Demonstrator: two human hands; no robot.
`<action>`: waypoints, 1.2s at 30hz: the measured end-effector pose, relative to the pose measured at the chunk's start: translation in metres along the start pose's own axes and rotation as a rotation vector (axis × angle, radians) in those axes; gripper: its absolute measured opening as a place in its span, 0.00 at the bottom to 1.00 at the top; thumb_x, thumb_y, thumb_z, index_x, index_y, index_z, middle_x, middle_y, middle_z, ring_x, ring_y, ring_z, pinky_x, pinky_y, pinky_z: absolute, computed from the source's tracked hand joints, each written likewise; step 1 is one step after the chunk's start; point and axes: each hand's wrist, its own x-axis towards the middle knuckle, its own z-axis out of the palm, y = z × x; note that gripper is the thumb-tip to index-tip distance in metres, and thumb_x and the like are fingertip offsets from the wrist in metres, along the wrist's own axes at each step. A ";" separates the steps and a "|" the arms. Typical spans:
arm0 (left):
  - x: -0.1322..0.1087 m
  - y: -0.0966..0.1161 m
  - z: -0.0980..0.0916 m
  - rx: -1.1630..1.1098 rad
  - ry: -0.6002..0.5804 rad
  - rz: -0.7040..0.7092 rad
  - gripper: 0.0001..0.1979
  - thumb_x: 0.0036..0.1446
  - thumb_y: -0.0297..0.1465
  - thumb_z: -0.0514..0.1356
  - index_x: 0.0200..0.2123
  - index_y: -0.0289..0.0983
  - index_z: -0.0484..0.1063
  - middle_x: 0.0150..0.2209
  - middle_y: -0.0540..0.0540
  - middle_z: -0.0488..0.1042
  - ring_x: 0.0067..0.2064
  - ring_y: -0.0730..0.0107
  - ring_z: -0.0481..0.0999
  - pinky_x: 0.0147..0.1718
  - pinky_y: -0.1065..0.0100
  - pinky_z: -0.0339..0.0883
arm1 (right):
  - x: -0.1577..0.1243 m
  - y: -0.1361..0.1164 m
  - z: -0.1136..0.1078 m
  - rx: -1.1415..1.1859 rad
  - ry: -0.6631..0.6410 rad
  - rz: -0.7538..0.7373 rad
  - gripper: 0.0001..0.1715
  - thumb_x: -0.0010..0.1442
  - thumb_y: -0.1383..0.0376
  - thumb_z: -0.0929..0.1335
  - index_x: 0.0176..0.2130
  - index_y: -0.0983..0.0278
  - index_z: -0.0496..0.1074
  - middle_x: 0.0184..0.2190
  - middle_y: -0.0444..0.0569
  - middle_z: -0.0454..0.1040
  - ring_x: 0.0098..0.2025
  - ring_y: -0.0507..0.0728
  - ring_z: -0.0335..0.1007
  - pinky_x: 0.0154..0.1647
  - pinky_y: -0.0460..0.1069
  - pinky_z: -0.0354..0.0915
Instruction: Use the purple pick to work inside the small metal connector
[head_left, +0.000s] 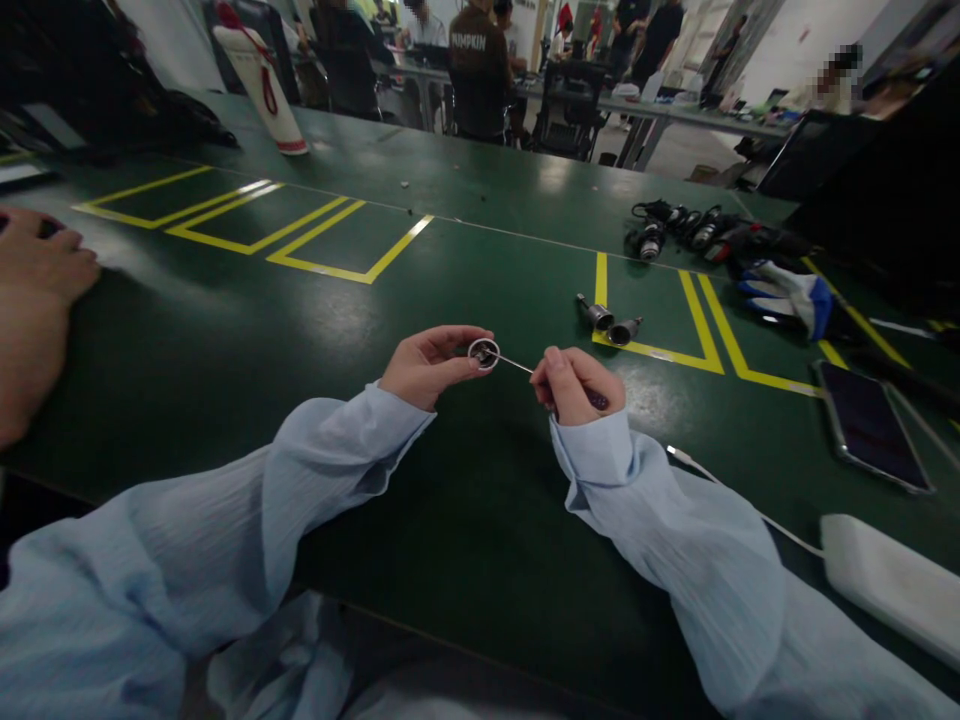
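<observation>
Here's the head view, and all the action is at the centre, just above the green table (465, 480). The left hand (433, 368) has its fingers and thumb pinched round a small metal-rimmed cup (478, 358), its open mouth turned this way. In from the side comes the slim screwdriver (514, 363), its tip at the cup's mouth; the right hand (579, 386) has its fingers curled round the dark handle. What the tip meets in there is too small to tell.

To do this well, I'd say: keep the rim firmly pinched, line the shaft up with whatever it engages, and press gently, since a slip would likely run towards the left fingers. Bracing both wrists on the table should steady things. Off beyond the right hand, two metal cup-shaped parts (598, 317) lie by the yellow tape (664, 356), well apart from the work.
</observation>
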 end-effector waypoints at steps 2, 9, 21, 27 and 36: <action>-0.001 0.000 0.000 0.025 -0.010 0.016 0.16 0.34 0.23 0.68 0.33 0.33 0.75 0.37 0.45 0.76 0.37 0.67 0.75 0.38 0.63 0.72 | -0.001 0.001 0.001 -0.076 0.004 -0.059 0.19 0.56 0.59 0.62 0.19 0.64 0.66 0.12 0.40 0.60 0.15 0.47 0.55 0.17 0.45 0.54; -0.006 0.003 0.006 0.177 0.030 0.071 0.13 0.39 0.26 0.66 0.34 0.32 0.74 0.34 0.44 0.76 0.33 0.69 0.76 0.35 0.66 0.72 | -0.004 -0.001 0.002 -0.232 -0.049 -0.171 0.18 0.57 0.62 0.60 0.20 0.63 0.66 0.15 0.42 0.63 0.18 0.48 0.58 0.21 0.46 0.56; -0.007 0.002 0.006 0.373 0.142 0.181 0.11 0.43 0.26 0.62 0.33 0.31 0.75 0.31 0.44 0.77 0.31 0.66 0.77 0.34 0.65 0.74 | -0.010 -0.003 0.003 -0.414 -0.167 -0.451 0.15 0.58 0.67 0.60 0.21 0.64 0.66 0.17 0.45 0.65 0.21 0.50 0.60 0.24 0.47 0.57; -0.008 0.004 0.008 0.390 0.149 0.186 0.10 0.43 0.25 0.61 0.33 0.32 0.76 0.27 0.46 0.77 0.29 0.66 0.77 0.32 0.66 0.74 | -0.010 -0.002 0.003 -0.434 -0.163 -0.469 0.15 0.58 0.67 0.60 0.22 0.64 0.66 0.17 0.45 0.65 0.21 0.50 0.61 0.24 0.47 0.58; -0.009 0.005 0.008 0.382 0.136 0.183 0.12 0.43 0.26 0.61 0.35 0.32 0.76 0.31 0.44 0.78 0.33 0.65 0.77 0.37 0.64 0.73 | -0.010 -0.003 0.001 -0.431 -0.187 -0.511 0.13 0.57 0.69 0.60 0.23 0.64 0.66 0.18 0.46 0.66 0.21 0.51 0.61 0.24 0.47 0.58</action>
